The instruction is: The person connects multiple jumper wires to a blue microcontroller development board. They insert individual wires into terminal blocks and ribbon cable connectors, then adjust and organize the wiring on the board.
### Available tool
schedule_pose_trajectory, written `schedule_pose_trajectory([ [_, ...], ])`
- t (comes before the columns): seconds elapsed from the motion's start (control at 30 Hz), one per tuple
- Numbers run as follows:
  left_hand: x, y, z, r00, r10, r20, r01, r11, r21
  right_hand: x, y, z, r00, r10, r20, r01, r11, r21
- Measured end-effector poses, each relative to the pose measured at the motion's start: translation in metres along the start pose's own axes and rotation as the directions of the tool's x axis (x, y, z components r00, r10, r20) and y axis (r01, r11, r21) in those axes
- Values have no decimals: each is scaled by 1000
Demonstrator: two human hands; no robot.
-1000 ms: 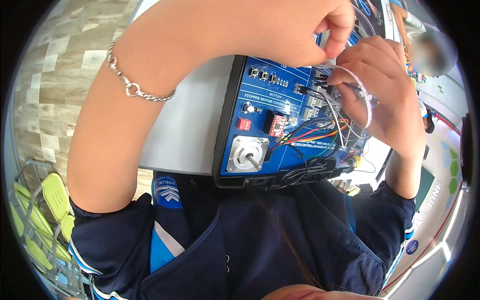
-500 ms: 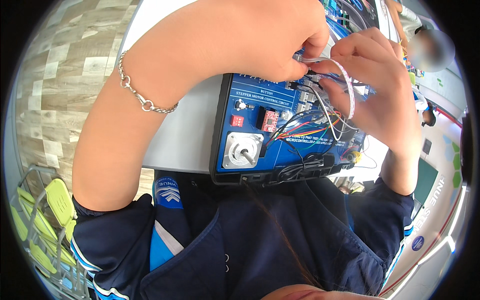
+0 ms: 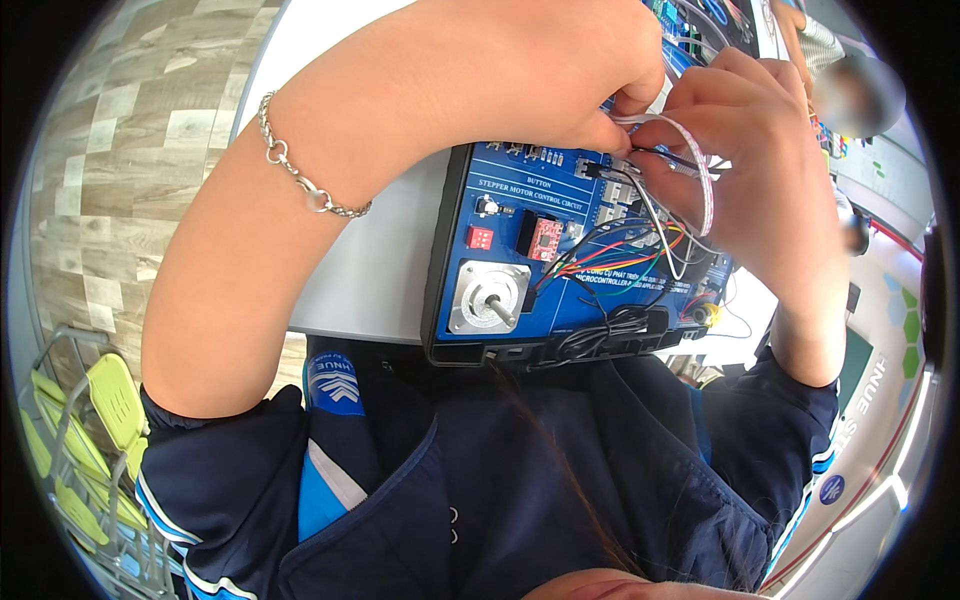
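A blue circuit training board [image 3: 560, 310] in a black case lies before me. It carries a silver stepper motor [image 3: 490, 297], a small red driver module [image 3: 545, 240] and a red switch block [image 3: 479, 237]. Over its upper part, my left hand [image 3: 590, 75] pinches the end of a white flat cable [image 3: 704, 180], which loops out to the right across my other hand. My right hand [image 3: 745, 130] is curled close to the left fingertips, its thumb and fingers drawn together around thin dark wires [image 3: 665, 155]. The connector ends between the fingers are mostly hidden.
Coloured jumper wires [image 3: 610, 255] and a bundled black cable [image 3: 615, 330] lie over the board. More boards and wires [image 3: 690, 30] sit beyond my hands on the white table [image 3: 370, 290]. Green chairs [image 3: 115, 390] stand at left; another person [image 3: 855, 95] is at upper right.
My right thumb and fingers have closed in toward the left fingertips, covering more of the connectors. My left hand keeps its pinch, shifted slightly.
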State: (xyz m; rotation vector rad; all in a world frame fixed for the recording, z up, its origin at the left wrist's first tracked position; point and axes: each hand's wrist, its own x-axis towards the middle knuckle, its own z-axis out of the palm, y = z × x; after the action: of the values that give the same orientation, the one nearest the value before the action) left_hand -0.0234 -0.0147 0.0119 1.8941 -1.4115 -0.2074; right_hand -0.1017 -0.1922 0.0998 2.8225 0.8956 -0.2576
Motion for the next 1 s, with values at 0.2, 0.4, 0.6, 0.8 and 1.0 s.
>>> schedule_pose_trajectory([
  [0.2,-8,8,-6,999,-34,-12,34,999,25,-3,-8,2,998,4,-63,-7,999,-48],
  [0.4,-10,5,-8,997,-73,-4,71,986,-149,-10,-12,1,994,-3,-111,-11,992,-127],
  [0.6,-10,5,-4,997,-80,-22,79,995,-62,-10,-8,0,995,-44,-93,30,988,-150],
  [0.8,-2,2,0,999,-51,-15,51,999,-2,-3,1,2,984,-169,-50,162,979,-125],
  [1.0,-8,-8,1,999,-24,-35,17,984,-179,-9,5,3,948,-274,-164,227,939,-259],
])
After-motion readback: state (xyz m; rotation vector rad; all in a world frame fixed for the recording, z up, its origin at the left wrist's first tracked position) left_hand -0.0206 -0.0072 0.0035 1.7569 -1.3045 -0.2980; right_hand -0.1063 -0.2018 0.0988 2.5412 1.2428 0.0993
